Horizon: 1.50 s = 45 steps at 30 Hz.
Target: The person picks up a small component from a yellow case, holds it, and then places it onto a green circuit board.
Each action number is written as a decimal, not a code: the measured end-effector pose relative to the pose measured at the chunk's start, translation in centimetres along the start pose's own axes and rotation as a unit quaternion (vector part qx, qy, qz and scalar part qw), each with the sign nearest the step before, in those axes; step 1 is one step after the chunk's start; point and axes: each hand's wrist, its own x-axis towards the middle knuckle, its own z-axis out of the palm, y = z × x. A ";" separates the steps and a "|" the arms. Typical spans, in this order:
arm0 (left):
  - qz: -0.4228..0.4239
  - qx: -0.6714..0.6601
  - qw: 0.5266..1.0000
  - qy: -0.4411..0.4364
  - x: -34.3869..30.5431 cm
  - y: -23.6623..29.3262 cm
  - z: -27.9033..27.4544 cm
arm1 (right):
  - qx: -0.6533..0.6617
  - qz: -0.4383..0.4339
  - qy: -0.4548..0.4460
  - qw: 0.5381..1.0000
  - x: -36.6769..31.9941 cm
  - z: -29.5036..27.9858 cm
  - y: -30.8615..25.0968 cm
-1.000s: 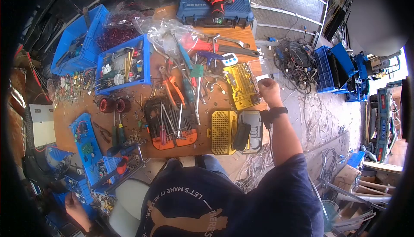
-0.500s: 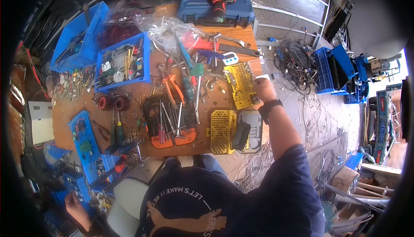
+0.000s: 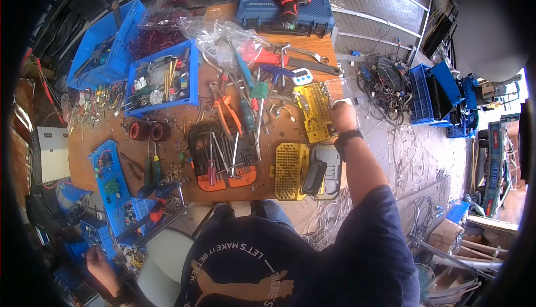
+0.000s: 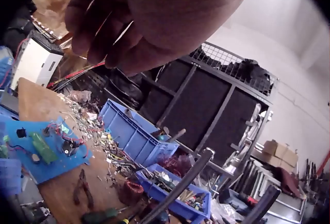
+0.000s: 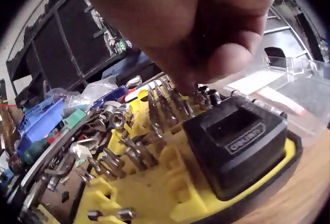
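My right hand [image 3: 343,118] is at the right edge of a yellow bit set [image 3: 317,132] on the table. In the right wrist view its fingers are curled, with fingertips right at a row of metal screwdriver bits [image 5: 164,108]; whether they pinch one I cannot tell. A black labelled box [image 5: 234,149] sits in the yellow tray, below the fingers in that view. Beyond it shows a clear plastic lid [image 5: 309,103]. My left hand [image 3: 100,268] hangs at the lower left, away from the table, fingers loosely curled and holding nothing.
Near the table's front edge lies a second case with a holed yellow tray [image 3: 289,167]. Hex keys in an orange-black holder [image 3: 226,181], pliers [image 3: 226,114] and wrenches spread leftward. A red drill [image 3: 287,2] lies on a blue case [image 3: 251,13]. A blue parts bin [image 3: 194,92] stands left.
Over the last second my right hand has moved left and in onto the bit set's edge, then stayed there. The left hand hangs in about the same place.
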 end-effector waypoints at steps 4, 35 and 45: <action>-0.006 0.010 1.000 -0.006 0.1 0.5 0.1 | -0.050 -0.004 -0.015 0.999 -0.6 -0.6 -0.7; -0.010 -0.002 1.000 -0.010 -0.1 -0.1 0.3 | -0.002 -0.042 0.004 0.999 -1.9 0.4 0.3; -0.014 0.004 1.000 0.011 -0.6 0.0 0.2 | -0.073 -0.077 0.043 0.993 -2.5 0.1 -0.4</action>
